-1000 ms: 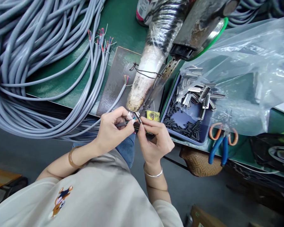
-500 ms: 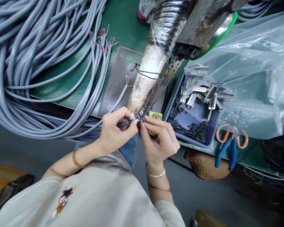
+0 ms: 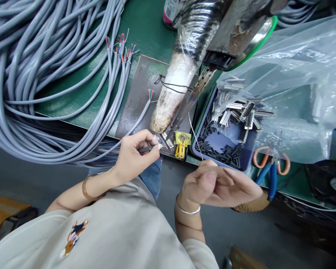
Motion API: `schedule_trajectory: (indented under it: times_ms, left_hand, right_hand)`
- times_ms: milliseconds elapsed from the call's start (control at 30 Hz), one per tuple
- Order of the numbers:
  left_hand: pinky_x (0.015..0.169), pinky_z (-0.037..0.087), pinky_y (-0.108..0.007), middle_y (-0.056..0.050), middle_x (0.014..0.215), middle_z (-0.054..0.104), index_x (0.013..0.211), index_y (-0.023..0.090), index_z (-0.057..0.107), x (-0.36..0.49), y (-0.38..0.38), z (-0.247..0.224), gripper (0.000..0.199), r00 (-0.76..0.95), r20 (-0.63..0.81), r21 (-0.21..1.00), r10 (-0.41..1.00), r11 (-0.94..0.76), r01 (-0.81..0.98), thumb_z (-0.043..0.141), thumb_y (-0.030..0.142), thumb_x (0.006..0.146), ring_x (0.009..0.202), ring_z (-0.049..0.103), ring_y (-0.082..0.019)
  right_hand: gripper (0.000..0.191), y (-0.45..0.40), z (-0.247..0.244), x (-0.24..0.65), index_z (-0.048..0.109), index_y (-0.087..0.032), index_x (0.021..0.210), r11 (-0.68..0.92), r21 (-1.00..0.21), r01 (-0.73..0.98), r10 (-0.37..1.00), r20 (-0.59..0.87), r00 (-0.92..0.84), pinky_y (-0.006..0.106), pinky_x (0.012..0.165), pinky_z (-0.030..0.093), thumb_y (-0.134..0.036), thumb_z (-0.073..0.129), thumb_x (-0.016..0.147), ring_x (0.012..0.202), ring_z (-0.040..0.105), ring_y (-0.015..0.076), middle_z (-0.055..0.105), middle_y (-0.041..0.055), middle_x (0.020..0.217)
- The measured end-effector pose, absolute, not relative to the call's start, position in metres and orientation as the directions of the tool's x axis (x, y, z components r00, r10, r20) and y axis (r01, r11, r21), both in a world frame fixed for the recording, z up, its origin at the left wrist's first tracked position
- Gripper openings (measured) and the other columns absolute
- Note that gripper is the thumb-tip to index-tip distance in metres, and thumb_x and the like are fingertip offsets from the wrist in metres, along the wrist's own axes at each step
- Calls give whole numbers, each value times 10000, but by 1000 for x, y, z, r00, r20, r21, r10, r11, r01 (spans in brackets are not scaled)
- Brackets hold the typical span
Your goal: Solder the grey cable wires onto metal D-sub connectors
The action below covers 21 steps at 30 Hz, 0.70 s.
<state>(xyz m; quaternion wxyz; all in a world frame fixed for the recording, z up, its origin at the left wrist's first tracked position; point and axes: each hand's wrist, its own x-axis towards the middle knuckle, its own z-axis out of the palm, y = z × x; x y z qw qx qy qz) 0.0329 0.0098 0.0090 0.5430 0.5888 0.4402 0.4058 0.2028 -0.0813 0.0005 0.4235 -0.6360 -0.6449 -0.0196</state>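
My left hand (image 3: 136, 151) is closed in a pinch on the end of a grey cable (image 3: 145, 149). Its thin coloured wires (image 3: 162, 143) reach a metal pin connector (image 3: 167, 141) at the bench edge. Just above that connector is the tip end of a soldering iron with a perforated metal sleeve (image 3: 204, 81). To the right, my right hand (image 3: 218, 183) is raised in front of the bench, thumb and forefinger together, other fingers extended. A thin silvery solder wire (image 3: 195, 137) rises from its pinch. The exact grip is partly hidden.
Coiled grey cables (image 3: 44, 74) cover the left. A plastic-wrapped tube (image 3: 173, 80) slants over a dark plate (image 3: 138, 84). A yellow clip-like piece (image 3: 181, 148) sits at the edge. Right are a blue tray (image 3: 222, 144) of connectors and black sleeves, a plastic bag (image 3: 299, 101), and pliers (image 3: 272, 175).
My right hand has moved away from the connector, to the right and nearer my body, bringing the solder wire along. The yellow piece is now uncovered. My left hand stays nearly in place.
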Motion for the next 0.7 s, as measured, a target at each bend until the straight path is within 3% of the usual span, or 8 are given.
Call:
schedule_trajectory:
  times_ms: [167, 333, 467, 700]
  left_hand:
    - [459, 362, -191, 23, 601, 555, 740, 171, 610, 31, 10, 12, 98, 284, -16, 998, 959, -2, 64, 679, 197, 804, 498, 477, -73]
    - [423, 302, -173, 86, 500, 438, 733, 183, 586, 33, 12, 12, 109, 274, 54, 992, 960, -83, 97, 666, 157, 802, 421, 376, -45]
    - [410, 253, -157, 112, 488, 391, 725, 186, 553, 36, 14, 10, 153, 244, 180, 966, 953, -217, 137, 667, 127, 808, 404, 319, -24]
    - [415, 293, -149, 109, 516, 417, 758, 187, 566, 37, 14, 10, 152, 218, 289, 932, 932, -325, 157, 681, 114, 826, 410, 349, -25]
  right_hand:
    - [148, -70, -4, 186, 643, -248, 944, 189, -533, 825, 786, 586, 198, 324, 812, 668, -287, 776, 891, 962, 807, 209, 815, 57, 1091]
    - [184, -58, -11, 174, 641, -237, 962, 243, -564, 789, 741, 633, 225, 257, 814, 655, -96, 731, 886, 895, 806, 153, 826, 29, 1067]
    - [174, -54, -14, 173, 626, -239, 933, 248, -601, 760, 740, 624, 252, 269, 785, 661, -107, 729, 886, 862, 805, 160, 825, 42, 1074]
    - [186, -49, -9, 173, 626, -248, 916, 245, -577, 780, 727, 641, 246, 294, 760, 663, -110, 744, 879, 843, 803, 169, 825, 30, 1058]
